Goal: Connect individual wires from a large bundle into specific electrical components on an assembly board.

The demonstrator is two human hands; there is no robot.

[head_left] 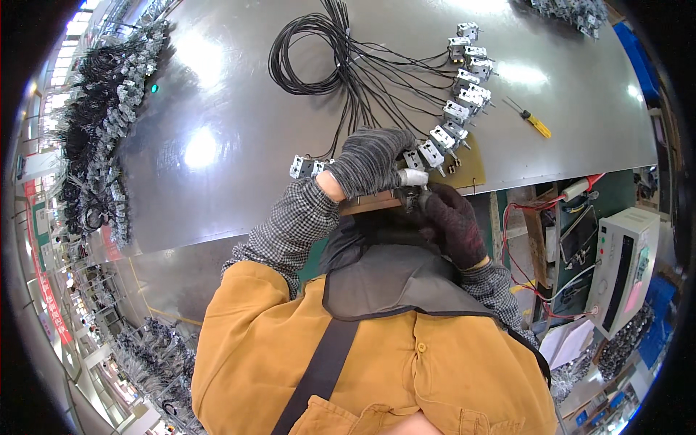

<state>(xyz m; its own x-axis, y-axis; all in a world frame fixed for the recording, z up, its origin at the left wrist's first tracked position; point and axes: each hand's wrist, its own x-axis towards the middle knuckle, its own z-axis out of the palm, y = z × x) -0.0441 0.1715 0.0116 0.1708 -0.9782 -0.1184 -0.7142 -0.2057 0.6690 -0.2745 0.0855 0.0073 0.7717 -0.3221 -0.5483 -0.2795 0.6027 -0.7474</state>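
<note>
My left hand [371,161], in a grey striped knit glove with white wrap on one finger, reaches over the table's near edge. Its fingers are curled closed beside the row of metal blocks, and what they grip is hidden. Just right of it and lower, my right hand [455,223] wears a dark maroon glove. Its fingers pinch at a small dark metal piece [412,199], too blurred to name, close under the wrapped finger. Several silvery metal blocks with short shafts [457,112] stand in a slanting row, with black cables [355,69] bundled and coiled behind them.
A yellow-handled screwdriver [538,125] lies right on the metal table [239,130]. Dense heaps of cabled parts [101,138] line the left edge. An olive mat [471,168] lies under the nearest blocks. At the right stands a white instrument box [622,272] with red wires.
</note>
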